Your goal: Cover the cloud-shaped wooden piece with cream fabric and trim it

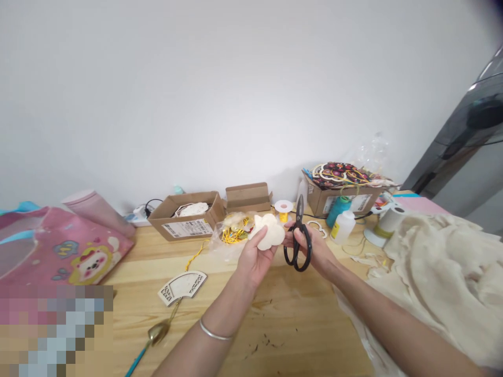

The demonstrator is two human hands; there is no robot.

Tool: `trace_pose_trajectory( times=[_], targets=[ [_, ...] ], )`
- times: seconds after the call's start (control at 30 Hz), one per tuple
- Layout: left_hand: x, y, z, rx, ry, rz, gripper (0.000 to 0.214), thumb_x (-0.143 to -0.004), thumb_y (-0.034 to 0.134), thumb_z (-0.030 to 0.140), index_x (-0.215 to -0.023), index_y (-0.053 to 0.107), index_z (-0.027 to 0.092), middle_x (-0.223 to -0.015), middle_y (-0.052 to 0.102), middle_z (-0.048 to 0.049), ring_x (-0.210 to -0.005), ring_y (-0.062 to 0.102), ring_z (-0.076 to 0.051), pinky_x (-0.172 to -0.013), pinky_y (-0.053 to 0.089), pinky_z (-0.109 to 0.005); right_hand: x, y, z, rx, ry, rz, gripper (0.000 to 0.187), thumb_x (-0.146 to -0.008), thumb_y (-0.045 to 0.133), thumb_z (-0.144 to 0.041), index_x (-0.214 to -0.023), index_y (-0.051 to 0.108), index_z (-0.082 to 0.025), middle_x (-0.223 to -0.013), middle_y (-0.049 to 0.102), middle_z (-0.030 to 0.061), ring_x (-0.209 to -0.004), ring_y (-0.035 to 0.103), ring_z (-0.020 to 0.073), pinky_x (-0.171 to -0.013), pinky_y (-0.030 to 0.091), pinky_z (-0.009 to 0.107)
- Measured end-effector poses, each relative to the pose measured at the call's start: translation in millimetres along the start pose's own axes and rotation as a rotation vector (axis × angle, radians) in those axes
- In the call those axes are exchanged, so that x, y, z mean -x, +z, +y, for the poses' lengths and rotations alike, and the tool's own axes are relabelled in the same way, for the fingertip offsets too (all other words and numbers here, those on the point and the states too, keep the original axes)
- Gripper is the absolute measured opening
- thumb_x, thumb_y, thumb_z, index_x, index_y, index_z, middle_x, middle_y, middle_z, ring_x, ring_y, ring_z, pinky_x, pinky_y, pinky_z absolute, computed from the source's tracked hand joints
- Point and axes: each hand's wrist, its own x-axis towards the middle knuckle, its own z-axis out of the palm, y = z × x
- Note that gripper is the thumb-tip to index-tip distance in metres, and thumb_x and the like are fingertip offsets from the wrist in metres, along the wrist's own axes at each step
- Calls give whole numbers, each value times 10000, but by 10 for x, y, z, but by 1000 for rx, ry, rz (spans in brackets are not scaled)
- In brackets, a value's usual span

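Note:
My left hand (253, 256) is raised over the wooden table (275, 319) and pinches a cream, cloud-shaped fabric piece (269, 231) between thumb and fingers. A silver bangle sits on that wrist. My right hand (314, 248) grips black scissors (299, 238) by the handles, blades shut and pointing up, right beside the fabric piece. Both hands are closed on what they hold.
An open cardboard box (188, 217) and a clear bag with yellow cord (231, 233) lie behind the hands. A wooden fan cut-out (181, 285), a brass spoon (157, 331), a pink bag (58, 251), glue bottles (342, 226), another box (341, 196) and heaped cream cloth (436, 267) surround them.

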Motion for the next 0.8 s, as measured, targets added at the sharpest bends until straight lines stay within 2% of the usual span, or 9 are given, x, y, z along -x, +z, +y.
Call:
trace_pose_trajectory(
  times=[0.07,0.17,0.23,0.33,0.47,0.53,0.63,0.7,0.8],
  targets=[
    [-17,-44,-76,-41,58,2,215,-751,571,109,-961,609,133,-861,692,-67,-769,648,-139,-672,522,-207,14,-40,-4,36,-11,72,381,-694,630,-462,-926,511,-184,-748,679,38,-710,653,189,-738,511,367],
    [-32,-139,-138,-106,155,15,285,-721,616,122,-1003,588,156,-940,678,-67,-832,638,-157,-676,519,-222,9,-121,-31,128,-72,271,366,-667,639,-488,-840,534,-182,-641,649,11,-609,633,169,-640,520,321],
    [-33,-192,-155,-144,203,2,319,-700,644,138,-1010,577,171,-963,670,-63,-852,634,-171,-678,519,-239,-3,-156,-50,181,-117,331,373,-630,674,-477,-825,541,-189,-628,637,5,-611,625,169,-631,514,310],
    [-33,-233,-178,-173,238,-24,310,-686,663,163,-981,571,183,-950,667,-49,-831,636,-169,-693,516,-261,-8,-153,-69,160,-166,266,419,-615,684,-480,-899,528,-214,-745,664,31,-735,634,192,-702,504,328],
    [-27,-234,-205,-169,259,-44,283,-689,663,167,-953,565,193,-914,668,-24,-787,636,-139,-705,510,-254,15,-131,-85,195,-191,98,486,-691,522,-606,-1000,508,-231,-822,657,43,-786,618,194,-708,481,323],
    [-19,-227,-199,-171,277,-39,285,-687,664,162,-953,567,193,-900,670,-20,-782,635,-134,-684,512,-239,20,-162,-84,383,-210,78,487,-724,474,-604,-1006,530,-211,-759,631,34,-706,601,177,-636,466,294],
    [-9,-213,-161,-156,311,-15,300,-683,667,156,-967,577,192,-907,675,-24,-781,636,-130,-657,515,-219,14,-243,-67,850,-270,84,398,-735,531,-511,-953,600,-185,-655,584,15,-586,544,151,-535,405,254],
    [-9,-203,-129,-119,324,0,312,-688,661,144,-987,586,188,-915,681,-32,-787,639,-128,-658,515,-206,7,-284,-48,1129,-315,58,373,-729,560,-472,-956,628,-184,-637,579,19,-575,528,154,-526,378,252],
    [-22,-192,-88,-36,299,24,286,-716,627,120,-998,602,161,-915,690,-50,-801,643,-126,-679,519,-198,9,-283,-10,1330,-358,43,397,-718,576,-474,-970,638,-174,-666,592,40,-599,534,164,-543,374,254]
  ],
)
